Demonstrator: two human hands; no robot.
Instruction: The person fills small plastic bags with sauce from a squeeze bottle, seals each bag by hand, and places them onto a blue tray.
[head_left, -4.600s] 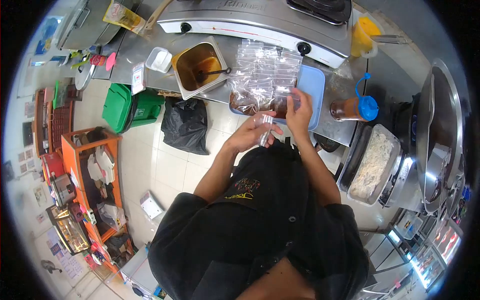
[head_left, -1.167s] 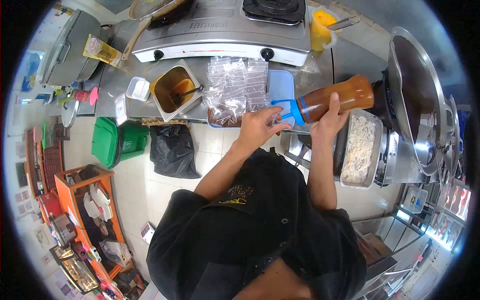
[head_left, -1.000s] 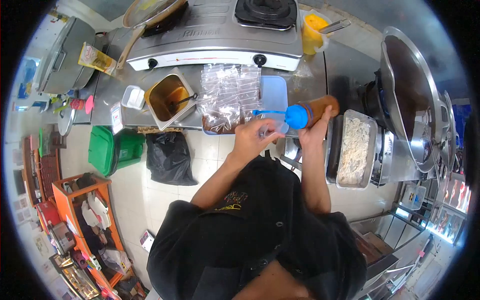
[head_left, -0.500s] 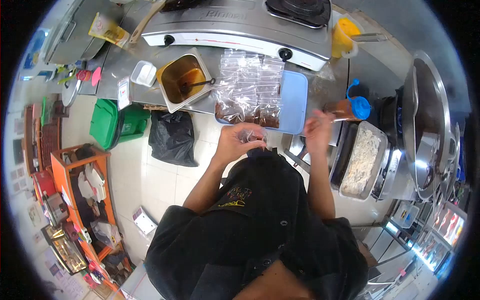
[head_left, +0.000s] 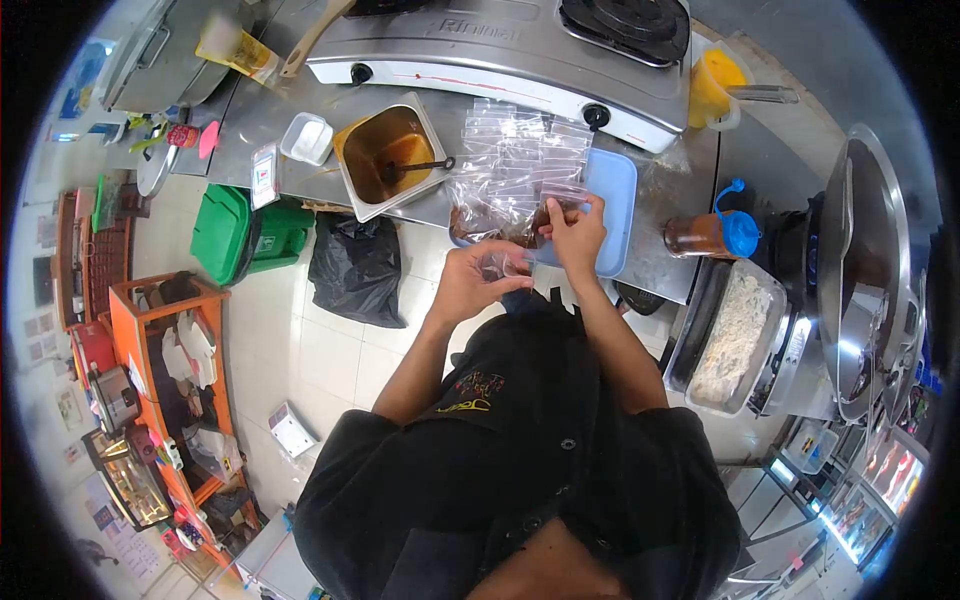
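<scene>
A light-blue tray (head_left: 612,190) at the counter's front edge holds overlapping rows of small clear zip bags (head_left: 500,170), the lower ones showing dark brown filling. My right hand (head_left: 577,238) is over the tray's front part, thumb and fingers pinched on the upper part of one zip bag (head_left: 566,192). My left hand (head_left: 468,284) is curled in front of the tray, its fingers closed round crumpled clear plastic bags (head_left: 503,265). Left of the tray stands a steel container (head_left: 428,125) with brown sauce inside and a dark-handled utensil (head_left: 420,165) resting in it.
Behind the tray is a gas stove (head_left: 470,75). A brown-filled bottle (head_left: 695,237) with a blue lid stands to the right, near a pan of floury white stuff (head_left: 735,335). A small white tub (head_left: 307,138) is at left. Below are a green bin (head_left: 222,235) and a black bag (head_left: 352,270).
My right hand has moved left, from beside the bottle to the bags on the tray, and now pinches one. My left hand keeps its hold on the clear plastic. The view has shifted slightly.
</scene>
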